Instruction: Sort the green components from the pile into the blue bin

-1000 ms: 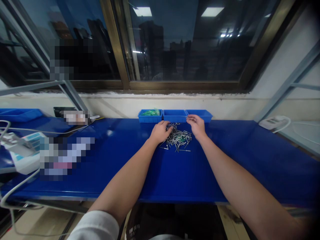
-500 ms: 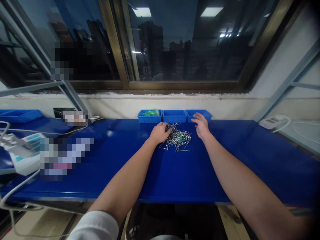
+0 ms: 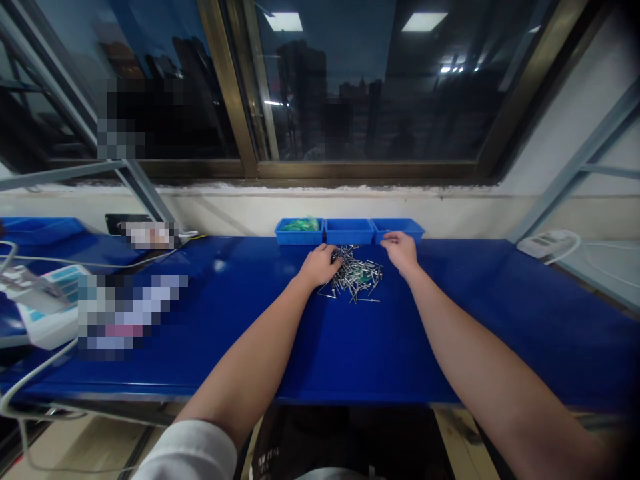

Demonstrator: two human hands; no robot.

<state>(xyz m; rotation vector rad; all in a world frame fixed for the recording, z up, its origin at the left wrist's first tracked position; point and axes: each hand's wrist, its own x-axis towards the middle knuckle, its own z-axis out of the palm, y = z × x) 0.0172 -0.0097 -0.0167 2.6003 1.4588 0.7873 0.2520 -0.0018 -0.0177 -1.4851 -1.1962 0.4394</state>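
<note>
A loose pile of thin silvery metal pins lies on the blue table, with a bit of green among them. My left hand rests at the pile's left edge, its fingers curled onto the pins; what they grip is hidden. My right hand is just in front of the right blue bin, fingers drawn together, and anything between the fingertips is too small to make out. Beside that bin stand a middle blue bin and a left blue bin holding green bags.
At the left is a white device with cables, near a blurred patch on the table. Another blue tray sits at the far left. A white power strip lies at the right by the metal frame. Behind runs the window wall.
My right hand has lowered slightly and its fingers, spread over the right bin before, have come together in front of it. My left hand has stayed at the pile.
</note>
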